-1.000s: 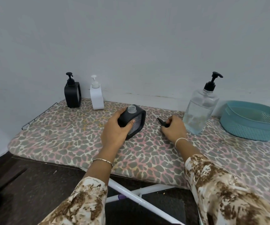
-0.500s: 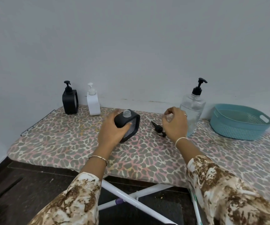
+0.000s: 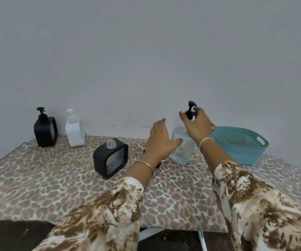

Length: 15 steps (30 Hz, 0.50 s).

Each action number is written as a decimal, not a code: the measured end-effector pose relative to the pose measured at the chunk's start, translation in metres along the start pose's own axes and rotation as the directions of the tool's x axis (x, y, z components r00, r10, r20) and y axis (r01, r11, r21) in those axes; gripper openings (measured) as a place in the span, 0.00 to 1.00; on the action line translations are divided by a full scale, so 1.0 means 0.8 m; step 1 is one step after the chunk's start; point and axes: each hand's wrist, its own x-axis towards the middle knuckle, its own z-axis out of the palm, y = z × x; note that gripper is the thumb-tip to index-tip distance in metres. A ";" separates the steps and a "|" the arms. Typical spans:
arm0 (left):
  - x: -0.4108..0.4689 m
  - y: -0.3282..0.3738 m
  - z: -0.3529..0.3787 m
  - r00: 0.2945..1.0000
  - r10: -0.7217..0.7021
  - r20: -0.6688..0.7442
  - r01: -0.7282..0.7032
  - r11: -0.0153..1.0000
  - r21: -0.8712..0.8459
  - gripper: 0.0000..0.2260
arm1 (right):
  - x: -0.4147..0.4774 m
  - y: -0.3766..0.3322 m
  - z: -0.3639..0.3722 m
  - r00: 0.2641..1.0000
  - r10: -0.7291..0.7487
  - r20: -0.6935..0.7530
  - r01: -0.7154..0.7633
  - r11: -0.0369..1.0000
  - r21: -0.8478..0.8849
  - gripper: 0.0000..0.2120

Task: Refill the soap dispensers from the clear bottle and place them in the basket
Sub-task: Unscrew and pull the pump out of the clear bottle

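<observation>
— Both hands had left where they were half a second earlier: the left hand (image 3: 159, 142) let go of the open black dispenser (image 3: 110, 158) and came to the side of the clear bottle (image 3: 182, 147), fingers spread, barely touching; the right hand (image 3: 197, 126) pinched its black pump (image 3: 190, 110).

— How far along, would you say?

— Early. One dispenser uncapped, apparently unfilled; the second black dispenser (image 3: 45, 130) and the white dispenser (image 3: 74, 130) stood capped by the wall. The basket (image 3: 240, 153) held nothing.

— Room to pour?

— Plenty on the board (image 3: 37, 187) in the middle. The basket sat just beside the bottle, and the near edge was close.
</observation>
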 end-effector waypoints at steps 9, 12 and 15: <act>0.049 0.023 0.062 0.990 -0.126 0.055 0.133 0.982 -0.137 0.49 | 0.021 0.014 0.008 0.999 -0.038 -0.024 0.041 0.988 0.150 0.19; 0.055 0.028 0.070 0.988 -0.154 0.019 0.155 0.972 -0.178 0.46 | 0.021 0.012 0.006 0.998 -0.042 -0.045 0.048 0.988 0.149 0.19; 0.060 0.030 0.075 0.990 -0.139 0.002 0.137 0.974 -0.180 0.42 | 0.020 0.010 0.003 0.998 -0.029 -0.051 0.036 0.988 0.149 0.18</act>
